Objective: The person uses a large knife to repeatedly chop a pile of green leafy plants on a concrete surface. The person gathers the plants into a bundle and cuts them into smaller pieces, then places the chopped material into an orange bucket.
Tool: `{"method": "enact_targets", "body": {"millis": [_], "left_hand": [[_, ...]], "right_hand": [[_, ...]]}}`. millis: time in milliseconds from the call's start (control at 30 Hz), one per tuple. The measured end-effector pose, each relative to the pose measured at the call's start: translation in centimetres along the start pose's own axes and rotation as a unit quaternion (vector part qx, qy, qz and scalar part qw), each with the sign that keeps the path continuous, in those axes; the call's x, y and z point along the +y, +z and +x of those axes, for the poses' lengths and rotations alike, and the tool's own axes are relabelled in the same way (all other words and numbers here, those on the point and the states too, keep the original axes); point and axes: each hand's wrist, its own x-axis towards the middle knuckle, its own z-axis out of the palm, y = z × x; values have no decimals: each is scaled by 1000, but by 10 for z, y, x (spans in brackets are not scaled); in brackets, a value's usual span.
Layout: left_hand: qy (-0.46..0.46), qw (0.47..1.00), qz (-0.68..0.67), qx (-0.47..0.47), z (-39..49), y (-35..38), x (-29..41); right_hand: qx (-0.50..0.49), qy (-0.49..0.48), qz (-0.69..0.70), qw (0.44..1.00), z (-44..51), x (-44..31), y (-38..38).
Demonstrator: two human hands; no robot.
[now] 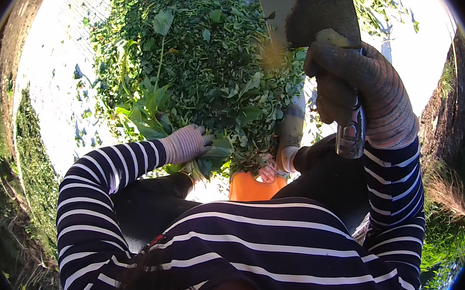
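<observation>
My gloved right hand (343,80) grips the metal handle of a broad-bladed cleaver (324,15), raised above the right side of a heap of chopped green leaves (207,58). My gloved left hand (188,143) rests low at the near edge of the heap, on a bunch of leafy stems (208,155); its fingers are closed around them. Taller whole leaves (162,23) stand up left of centre. An orange plastic object (253,188) lies between my legs, just in front of my body, partly covered by cut leaves. Whatever lies beneath the near leaves is hidden.
A pale sheet (61,53), brightly sunlit and strewn with leaf bits, spreads under the heap. My shod foot (292,129) is beside the heap's right edge. Grass (442,253) and bare soil (450,107) border the right side; low plants (32,151) grow at the left.
</observation>
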Motion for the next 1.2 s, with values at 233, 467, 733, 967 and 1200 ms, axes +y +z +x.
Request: {"method": "enact_targets", "body": {"millis": [233, 467, 733, 967, 1200], "left_hand": [[40, 993, 80, 72, 72, 20, 2], [-101, 993, 65, 16, 105, -63, -37], [-65, 996, -27, 59, 59, 0, -5], [-359, 877, -197, 251, -7, 20, -72], [-508, 673, -508, 176, -34, 15, -160]], "right_hand": [[-44, -24, 20, 999, 7, 7, -7], [-54, -35, 52, 997, 22, 13, -9], [-84, 16, 117, 989, 25, 16, -14], [-96, 9, 95, 991, 21, 15, -21], [-63, -34, 32, 997, 24, 19, -22]]}}
